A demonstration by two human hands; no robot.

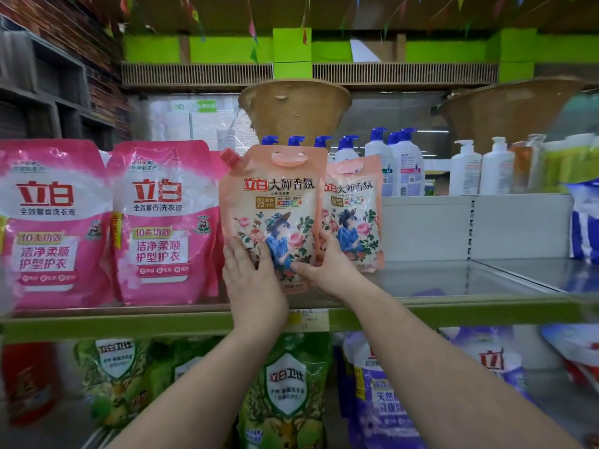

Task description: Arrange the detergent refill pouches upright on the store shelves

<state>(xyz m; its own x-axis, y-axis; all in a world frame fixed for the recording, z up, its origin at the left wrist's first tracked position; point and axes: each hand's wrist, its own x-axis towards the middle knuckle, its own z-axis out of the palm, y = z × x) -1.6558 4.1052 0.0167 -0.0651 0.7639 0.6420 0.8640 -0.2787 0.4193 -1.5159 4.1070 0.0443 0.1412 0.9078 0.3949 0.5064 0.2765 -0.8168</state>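
Between the two raised forearms, just under the wrists, runs the green front lip of the metal shelf (162, 322), with a yellow price tag (306, 319) fixed to it below the hands. The left hand (254, 280) lies flat and open against the lower left face of the peach floral detergent refill pouch with a pink corner spout (275, 205), fingers spread upward. The right hand (327, 267) cups the pouch's lower right edge, thumb across the front; whether its fingers close behind I cannot tell. The pouch stands upright, and its base looks to be at or just above the shelf, hidden by the hands.

To finish this well, I would press the bottom gusset flat on the shelf, square the face to the aisle, and let go gently, one hand at a time, since a soft pouch can slump forward.

Just behind the right hand, a second matching peach floral pouch (355, 215) stands upright. Beyond the left hand stand two large pink refill pouches (162, 222). Farther back, past the right hand, are white pump bottles with blue tops (405, 163).
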